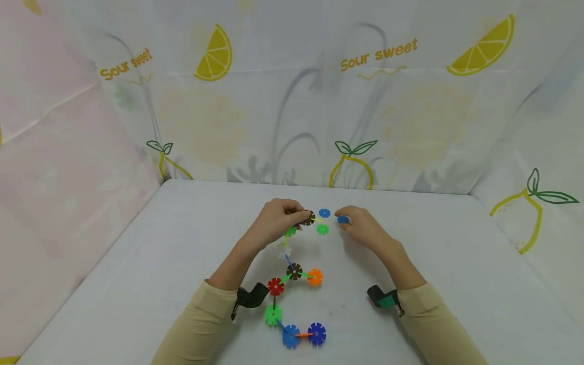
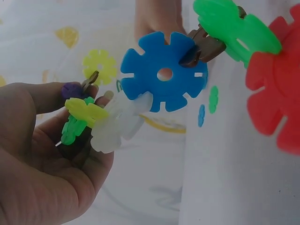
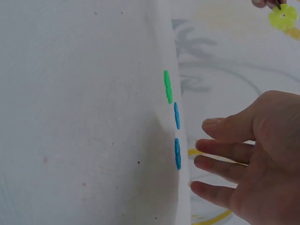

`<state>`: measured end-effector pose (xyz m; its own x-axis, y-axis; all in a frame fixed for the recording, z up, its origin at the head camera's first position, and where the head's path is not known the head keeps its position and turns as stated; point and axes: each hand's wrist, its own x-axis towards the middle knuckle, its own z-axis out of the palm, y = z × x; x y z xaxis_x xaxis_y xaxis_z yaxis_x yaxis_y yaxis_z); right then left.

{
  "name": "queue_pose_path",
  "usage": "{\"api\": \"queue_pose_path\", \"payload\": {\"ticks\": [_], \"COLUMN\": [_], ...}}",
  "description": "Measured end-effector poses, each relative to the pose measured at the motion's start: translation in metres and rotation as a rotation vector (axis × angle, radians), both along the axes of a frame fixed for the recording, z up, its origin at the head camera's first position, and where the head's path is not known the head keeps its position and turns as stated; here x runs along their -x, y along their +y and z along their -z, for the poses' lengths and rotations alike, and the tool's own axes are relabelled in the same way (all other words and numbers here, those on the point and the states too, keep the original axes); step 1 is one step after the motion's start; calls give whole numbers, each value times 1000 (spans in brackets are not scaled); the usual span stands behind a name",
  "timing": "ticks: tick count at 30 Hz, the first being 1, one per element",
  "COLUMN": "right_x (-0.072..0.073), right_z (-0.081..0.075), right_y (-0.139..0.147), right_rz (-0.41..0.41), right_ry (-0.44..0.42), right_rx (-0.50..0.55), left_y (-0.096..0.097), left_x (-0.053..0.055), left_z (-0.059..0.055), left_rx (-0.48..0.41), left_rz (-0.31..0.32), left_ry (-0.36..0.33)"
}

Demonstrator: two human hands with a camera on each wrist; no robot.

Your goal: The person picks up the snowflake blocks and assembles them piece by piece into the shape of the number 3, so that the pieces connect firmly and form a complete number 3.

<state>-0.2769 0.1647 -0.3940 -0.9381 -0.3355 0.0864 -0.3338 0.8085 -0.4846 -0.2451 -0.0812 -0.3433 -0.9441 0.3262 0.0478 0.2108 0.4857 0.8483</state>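
Note:
My left hand (image 1: 274, 223) pinches the far end of a chain of slotted plastic snowflake discs, around a purple disc (image 2: 71, 90). Beside its fingertips are a brown disc (image 1: 309, 217) and a yellow disc (image 2: 100, 67). From there the chain runs toward me through a clear disc (image 2: 112, 131), a blue disc (image 2: 164, 70) and a red disc (image 1: 276, 287). My right hand (image 1: 367, 230) hovers with fingers apart and nothing between them, near a loose blue disc (image 3: 177, 153) lying on the table. In the head view its fingertips overlap that disc.
Another loose blue disc (image 1: 324, 213) and a loose green disc (image 1: 322, 229) lie between the hands. The near chain ends at a dark blue disc (image 1: 317, 334), with an orange disc (image 1: 315, 277) branching off midway. The white table (image 1: 137, 253) meets printed cloth walls (image 1: 274, 101).

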Motion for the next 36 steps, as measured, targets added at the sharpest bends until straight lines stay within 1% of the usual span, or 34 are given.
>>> {"api": "queue_pose_path", "payload": {"ticks": [4, 8, 12, 15, 19, 26, 29, 32, 36], "right_x": [3, 2, 0, 0, 1, 3, 1, -1, -3], "right_z": [4, 6, 5, 5, 6, 9, 9, 8, 7], "right_y": [0, 2, 4, 4, 4, 1, 2, 4, 10], "right_rz": [-21, -39, -40, -33, -22, -47, -50, -39, -56], "right_ry": [-22, -2, 11, 3, 5, 99, 119, 93, 18], "right_rx": [-43, -72, -73, -69, -69, -78, -91, -107, -108], "left_y": [0, 1, 4, 5, 5, 3, 3, 4, 6], "left_x": [-2, -2, -2, -2, -2, 0, 1, 1, 0], "left_z": [-2, -3, -3, -3, -3, 0, 2, 2, 2], "left_rx": [5, 13, 7, 10, 20, 27, 31, 32, 39], "left_rz": [13, 24, 46, 57, 53, 35, 27, 27, 27], "left_ry": [17, 27, 23, 16, 13, 11, 13, 13, 12]}}
